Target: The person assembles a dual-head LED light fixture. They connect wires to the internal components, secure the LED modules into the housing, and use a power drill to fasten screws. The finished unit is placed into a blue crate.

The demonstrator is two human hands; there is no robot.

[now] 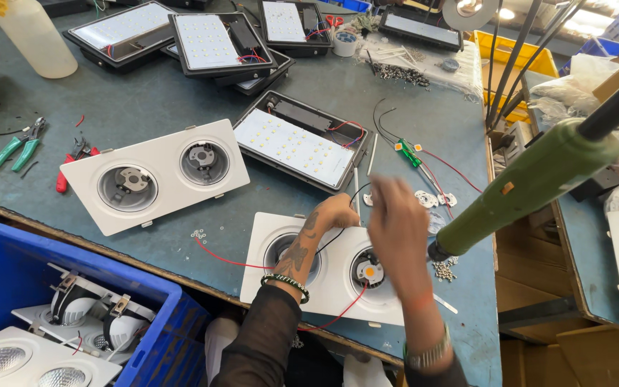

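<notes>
Two hands over the white twin-lamp housing: left hand curled on it, right hand blurred, unclear.

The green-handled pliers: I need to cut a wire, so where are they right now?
In the head view, the green-handled pliers lie at the table's far left, beside the red-handled cutters and left of the spare white twin-light housing.

We see clear plastic bags bunched at the right edge beside the table, crinkled and whitish. No labels, signs or screens show anywhere that we can make out.
</notes>
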